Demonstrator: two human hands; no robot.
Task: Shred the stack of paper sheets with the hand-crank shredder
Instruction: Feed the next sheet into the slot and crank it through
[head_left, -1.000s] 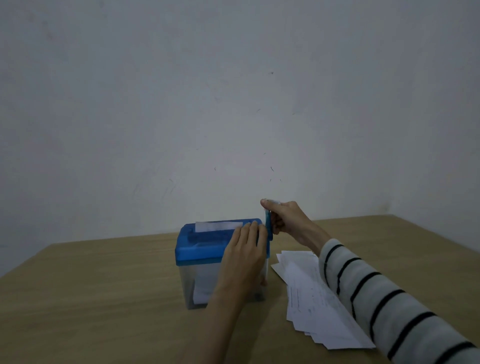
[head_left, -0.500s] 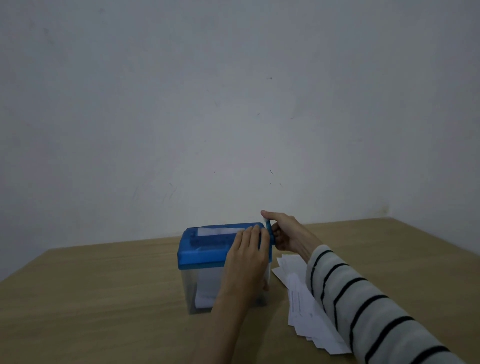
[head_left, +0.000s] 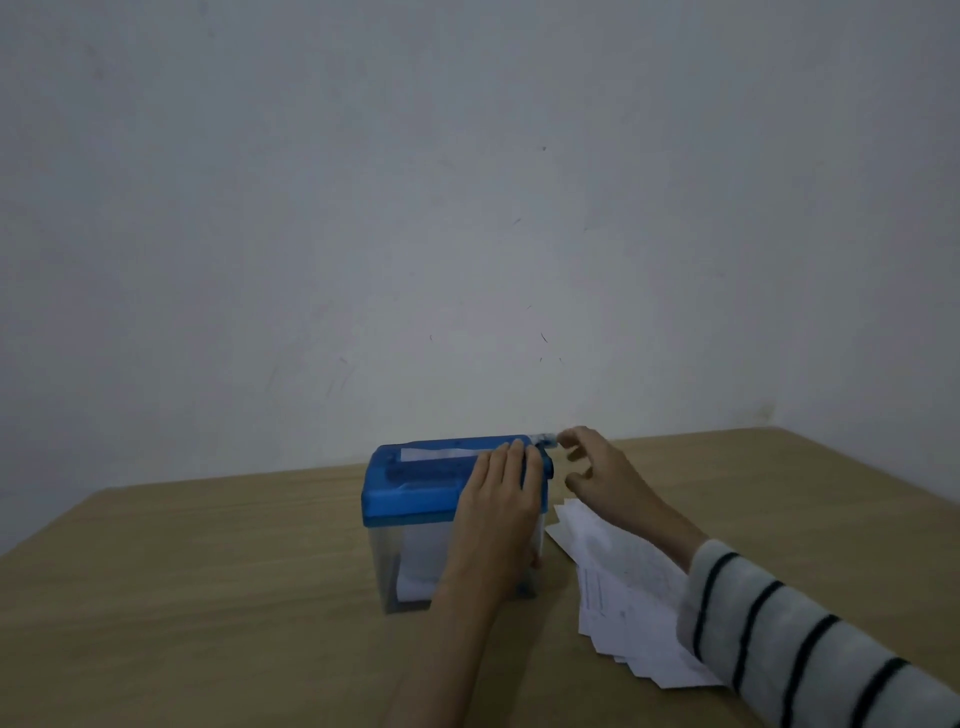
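Left hand (head_left: 498, 499) lies flat on the shredder (head_left: 447, 499), fingers straight over its blue lid; right hand (head_left: 602, 478) hangs beside the crank (head_left: 545, 441), fingers loosely spread, blurred, gripping nothing; sheets (head_left: 623, 597) fan beside it on the wooden table (head_left: 208, 597), toward its right edge; bare grey wall (head_left: 467, 208) behind.

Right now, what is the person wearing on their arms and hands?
The right arm wears a pale grey sleeve with thin dark stripes, ending short of the wrist. The left arm is bare, no sleeve in view. Both hands are bare: no gloves visible.
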